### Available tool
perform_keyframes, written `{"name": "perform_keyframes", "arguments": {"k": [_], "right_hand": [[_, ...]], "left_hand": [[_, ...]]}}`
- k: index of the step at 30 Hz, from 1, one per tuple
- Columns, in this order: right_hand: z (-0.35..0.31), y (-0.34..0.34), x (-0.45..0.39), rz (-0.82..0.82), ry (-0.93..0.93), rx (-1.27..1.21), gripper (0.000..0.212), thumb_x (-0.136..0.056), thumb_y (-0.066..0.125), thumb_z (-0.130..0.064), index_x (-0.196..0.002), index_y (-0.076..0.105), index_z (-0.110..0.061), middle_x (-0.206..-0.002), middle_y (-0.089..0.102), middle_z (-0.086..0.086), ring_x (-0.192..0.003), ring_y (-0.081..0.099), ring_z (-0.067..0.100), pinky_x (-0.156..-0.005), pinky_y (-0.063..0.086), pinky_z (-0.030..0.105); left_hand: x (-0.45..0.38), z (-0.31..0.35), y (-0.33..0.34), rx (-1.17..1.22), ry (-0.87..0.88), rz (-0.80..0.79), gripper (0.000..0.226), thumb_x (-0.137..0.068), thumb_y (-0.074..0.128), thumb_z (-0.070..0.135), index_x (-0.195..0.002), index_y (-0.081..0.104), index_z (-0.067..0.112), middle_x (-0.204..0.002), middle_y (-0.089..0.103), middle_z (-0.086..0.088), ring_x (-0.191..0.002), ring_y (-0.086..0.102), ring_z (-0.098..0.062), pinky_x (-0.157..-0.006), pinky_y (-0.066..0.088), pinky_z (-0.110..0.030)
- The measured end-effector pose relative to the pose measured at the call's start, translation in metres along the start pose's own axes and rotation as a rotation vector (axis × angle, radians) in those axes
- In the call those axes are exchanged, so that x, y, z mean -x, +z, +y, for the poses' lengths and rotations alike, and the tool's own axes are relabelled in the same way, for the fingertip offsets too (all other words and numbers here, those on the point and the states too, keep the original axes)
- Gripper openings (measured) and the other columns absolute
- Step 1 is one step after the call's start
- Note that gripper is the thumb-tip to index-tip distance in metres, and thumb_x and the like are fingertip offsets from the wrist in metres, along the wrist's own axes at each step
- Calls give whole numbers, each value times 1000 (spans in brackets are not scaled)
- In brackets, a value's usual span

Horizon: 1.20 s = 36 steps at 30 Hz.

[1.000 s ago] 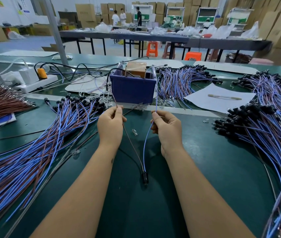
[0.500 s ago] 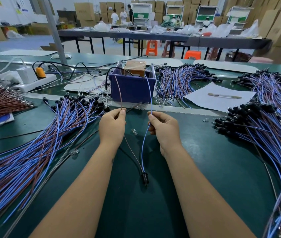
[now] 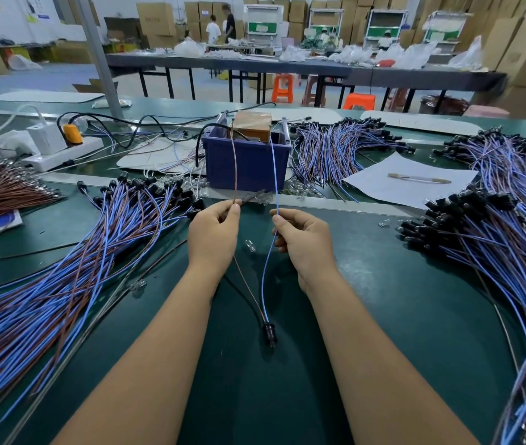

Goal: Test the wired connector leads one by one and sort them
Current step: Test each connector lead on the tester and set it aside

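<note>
Head view: your lead's black connector (image 3: 269, 333) lies on the green mat (image 3: 383, 316) between your forearms, well in front of the blue bin (image 3: 248, 163). Your left hand (image 3: 213, 234) pinches its brown wire (image 3: 235, 168), your right hand (image 3: 305, 240) pinches its blue wire (image 3: 275, 175); both wires rise to the bin's top. Piles of leads lie left (image 3: 62, 252), right (image 3: 495, 252) and behind-right (image 3: 335, 149) of the bin

Brown wire (image 3: 235, 162) and blue wire (image 3: 275, 168) tips now up at the blue bin (image 3: 248, 162), from lower before.
</note>
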State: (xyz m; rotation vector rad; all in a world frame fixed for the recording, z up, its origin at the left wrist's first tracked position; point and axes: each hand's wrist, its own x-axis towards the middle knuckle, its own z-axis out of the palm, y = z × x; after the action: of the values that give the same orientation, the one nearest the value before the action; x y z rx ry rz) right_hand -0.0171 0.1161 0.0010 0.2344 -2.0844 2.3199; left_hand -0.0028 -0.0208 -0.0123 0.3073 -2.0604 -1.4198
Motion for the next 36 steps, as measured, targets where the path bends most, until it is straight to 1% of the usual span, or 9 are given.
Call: {"name": "perform_keyframes", "arguments": {"k": [7, 11, 13, 18, 22, 26, 29, 33, 36], "right_hand": [[0, 0, 1, -9, 1, 12, 21, -92, 63, -8, -82, 70, -25, -60, 60, -5, -46, 51, 3, -48, 45, 15], [0, 0, 1, -14, 6, 18, 21, -92, 64, -8, -82, 70, -25, -62, 61, -4, -46, 51, 2, -49, 45, 15], [-1, 0, 2, -17, 6, 22, 20, -92, 64, -8, -83, 70, -25, -63, 61, -3, -47, 51, 3, -49, 45, 15], [-2, 0, 3, -29, 14, 31, 19, -92, 63, -8, -84, 70, -24, -65, 61, -2, -48, 52, 5, -48, 45, 15], [-3, -1, 4, -48, 11, 51, 19, -92, 63, -8, -85, 71, -24, -67, 62, -2, -52, 53, 6, -49, 44, 15], [-2, -1, 3, -51, 5, 58, 18, -92, 63, -9, -87, 71, -24, -65, 61, -4, -48, 52, 2, -49, 45, 15], [-2, -1, 3, -52, 8, 61, 17, -92, 63, -9, -88, 71, -23, -66, 62, -4, -49, 53, 2, -50, 45, 15], [-1, -1, 3, -53, 3, 67, 16, -92, 63, -9, -90, 71, -22, -68, 63, -3, -51, 53, 3, -50, 46, 15], [-1, -1, 2, -54, 1, 66, 17, -92, 63, -8, -88, 70, -23, -68, 62, -2, -50, 53, 2, -50, 46, 15]], "left_hand": [[-2, -2, 1, -29, -18, 5, 17, -96, 56, 27, -99, 72, 23, -51, 56, 26, -54, 48, -1, -58, 39, -25], [-1, -1, -1, -34, -10, -19, 24, -96, 55, 28, -77, 63, 40, -47, 52, 20, -47, 42, -2, -54, 37, -27], [-2, -2, -1, -40, -6, -18, 29, -96, 55, 28, -72, 60, 42, -47, 50, 16, -50, 42, -5, -55, 37, -29], [-3, -3, 0, -59, 6, 2, 16, -96, 55, 28, -90, 70, 30, -50, 55, 20, -52, 47, -1, -55, 39, -25], [-3, -3, 0, -50, 1, 2, 19, -96, 55, 27, -83, 64, 38, -62, 60, 12, -61, 53, -9, -61, 43, -29], [-6, -5, 1, -34, -35, 3, 19, -96, 55, 28, -105, 71, 23, -70, 63, 14, -66, 57, -11, -67, 46, -29], [-5, -5, 1, -43, -30, -4, 16, -97, 54, 29, -100, 70, 27, -66, 60, 11, -63, 54, -11, -63, 45, -29], [-4, -5, 0, -50, -25, 6, 20, -97, 54, 29, -106, 71, 23, -64, 60, 13, -64, 55, -8, -61, 44, -27], [-4, -4, -1, -49, -13, 1, 16, -96, 54, 29, -98, 69, 30, -61, 58, 11, -61, 53, -9, -61, 43, -27]]}}
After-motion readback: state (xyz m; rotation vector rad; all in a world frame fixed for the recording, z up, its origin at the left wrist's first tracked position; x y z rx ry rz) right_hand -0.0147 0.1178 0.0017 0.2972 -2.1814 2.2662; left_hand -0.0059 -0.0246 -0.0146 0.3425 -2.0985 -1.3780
